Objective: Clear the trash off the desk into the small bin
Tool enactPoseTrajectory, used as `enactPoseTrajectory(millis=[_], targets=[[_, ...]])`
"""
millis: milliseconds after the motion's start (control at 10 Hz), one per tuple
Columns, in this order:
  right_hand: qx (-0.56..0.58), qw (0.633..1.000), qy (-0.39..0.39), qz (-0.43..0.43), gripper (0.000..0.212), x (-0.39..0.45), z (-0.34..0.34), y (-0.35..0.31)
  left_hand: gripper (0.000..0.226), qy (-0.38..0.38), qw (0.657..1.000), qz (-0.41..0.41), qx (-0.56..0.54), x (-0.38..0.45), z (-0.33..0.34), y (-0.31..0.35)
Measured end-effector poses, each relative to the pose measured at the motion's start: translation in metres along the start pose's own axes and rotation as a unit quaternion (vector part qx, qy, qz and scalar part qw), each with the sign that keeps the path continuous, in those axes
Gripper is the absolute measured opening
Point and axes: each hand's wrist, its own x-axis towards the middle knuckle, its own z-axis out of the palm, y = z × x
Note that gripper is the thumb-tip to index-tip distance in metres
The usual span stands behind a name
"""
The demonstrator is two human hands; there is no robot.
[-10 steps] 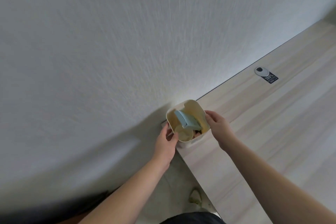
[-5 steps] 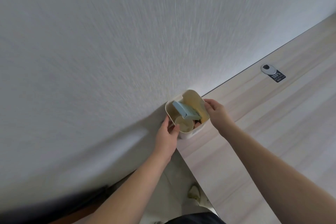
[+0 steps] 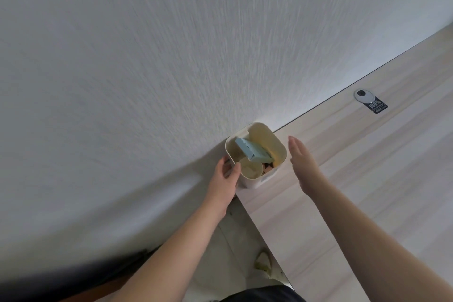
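Note:
A small cream bin (image 3: 269,178) stands at the desk's far left corner, against the wall. Inside it lie a light blue carton (image 3: 252,152), a paper cup (image 3: 250,169) and some darker scraps. My left hand (image 3: 226,179) grips the bin's left rim, with the thumb curled over the edge. My right hand (image 3: 302,162) hovers just right of the bin with flat, straight fingers, not touching it.
The light wood desk (image 3: 355,179) stretches to the right along the white wall (image 3: 171,56). A round cable grommet (image 3: 364,95) with a black sticker (image 3: 377,106) sits near the back edge. Pale floor (image 3: 232,252) shows left of the desk's end.
My right hand has let go of the bin's right rim and drawn a little away, opening flat. My left hand keeps its grip on the left rim.

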Motion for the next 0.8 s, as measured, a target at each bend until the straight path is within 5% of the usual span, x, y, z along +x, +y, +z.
enactPoseTrajectory(millis=[200, 500, 800], targets=[[0.130, 0.983, 0.046, 0.123, 0.034, -0.018, 0.002, 0.029, 0.050, 0.004, 0.999, -0.018, -0.031, -0.009, -0.001, 0.001], [0.206, 0.969, -0.011, 0.134, 0.016, -0.025, 0.010, 0.015, 0.037, -0.030, 0.998, -0.014, -0.052, -0.008, 0.006, 0.009], [0.143, 0.982, -0.002, 0.122, 0.042, -0.026, 0.003, 0.017, 0.021, 0.022, 0.996, -0.068, -0.049, -0.006, -0.002, 0.001]])
